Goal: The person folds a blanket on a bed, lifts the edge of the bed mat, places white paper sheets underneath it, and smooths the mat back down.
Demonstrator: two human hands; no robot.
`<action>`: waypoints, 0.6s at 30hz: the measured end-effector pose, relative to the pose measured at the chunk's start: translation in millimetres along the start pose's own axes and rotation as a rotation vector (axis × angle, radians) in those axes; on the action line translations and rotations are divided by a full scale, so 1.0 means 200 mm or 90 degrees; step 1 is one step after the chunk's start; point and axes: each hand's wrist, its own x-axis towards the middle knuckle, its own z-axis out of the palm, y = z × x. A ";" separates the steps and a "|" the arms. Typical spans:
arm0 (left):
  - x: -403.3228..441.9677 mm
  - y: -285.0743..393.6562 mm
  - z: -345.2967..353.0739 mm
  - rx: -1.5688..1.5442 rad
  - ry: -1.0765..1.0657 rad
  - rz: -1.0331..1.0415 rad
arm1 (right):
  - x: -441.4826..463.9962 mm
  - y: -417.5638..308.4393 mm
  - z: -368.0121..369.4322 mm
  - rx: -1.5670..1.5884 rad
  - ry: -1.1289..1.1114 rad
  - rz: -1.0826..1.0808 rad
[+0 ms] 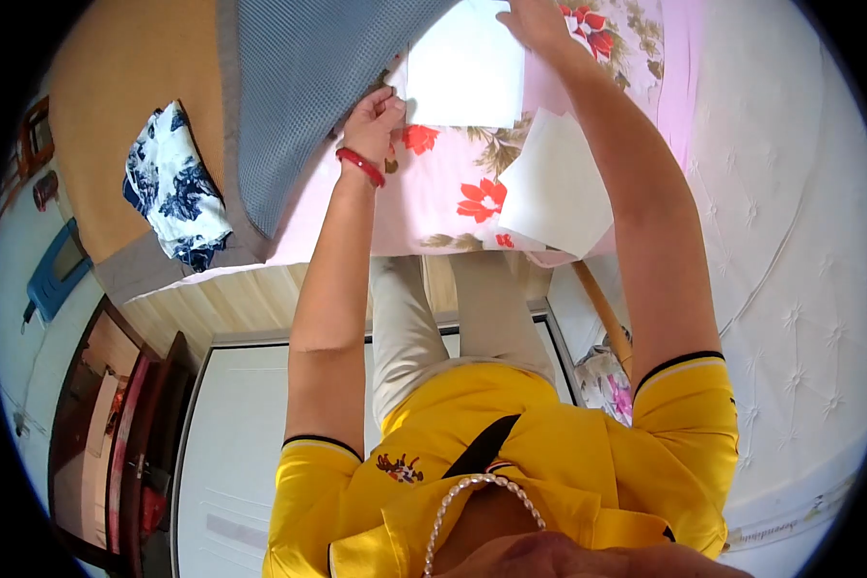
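Pink floral cloth (433,207) underlies a white sheet (467,72), its far right side at the right hand (538,27), its left edge beside the left hand (371,119), apparently steadying it; whether either grips is unclear. Blue mesh (303,87) crowds the left; bare cloth opens toward the near edge.

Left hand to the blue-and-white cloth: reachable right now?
Probably yes. The left hand would have to pass over the gray mesh between them, but nothing covers the cloth.
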 end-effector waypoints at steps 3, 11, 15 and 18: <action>0.02 -0.03 0.03 0.213 0.022 0.082 | 0.06 0.05 0.06 0.012 0.025 0.007; -0.17 -0.15 0.13 0.871 0.013 0.672 | 0.01 0.02 -0.02 0.081 0.059 0.011; -0.24 -0.38 0.08 1.191 -0.144 0.477 | -0.03 0.08 0.02 0.049 0.121 -0.024; -0.21 -0.40 0.08 1.155 -0.150 0.449 | -0.13 0.06 0.01 0.078 0.230 -0.043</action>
